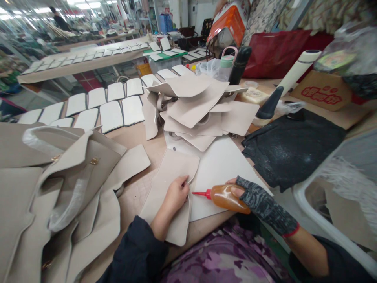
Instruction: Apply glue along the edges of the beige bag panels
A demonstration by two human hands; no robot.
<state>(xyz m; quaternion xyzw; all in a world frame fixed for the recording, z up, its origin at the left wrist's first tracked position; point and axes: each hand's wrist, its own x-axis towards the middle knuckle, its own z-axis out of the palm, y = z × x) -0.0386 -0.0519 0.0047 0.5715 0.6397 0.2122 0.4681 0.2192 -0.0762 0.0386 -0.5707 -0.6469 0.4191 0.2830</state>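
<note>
My left hand point(177, 194) pinches the right edge of a beige leather bag panel point(173, 167) that lies in front of me. My right hand point(255, 196), in a grey knitted fingerless glove, is wrapped round a squeeze bottle point(225, 197) of amber liquid. The bottle lies nearly level, its red nozzle pointing left, just short of the panel's edge and my left fingers. Beneath the panel and bottle is a white sheet point(228, 163). Behind it rises a pile of similar beige bag pieces point(194, 100). The fingertips of my left hand are partly hidden by the panel's edge.
On the left stand beige bag parts with a wrapped handle point(78, 192). White panels with dark edges point(111, 116) lie in rows beyond. To the right are a black cloth point(294, 145), a white flask point(300, 70), a cardboard box point(321, 92) and a white-rimmed bin point(306, 204).
</note>
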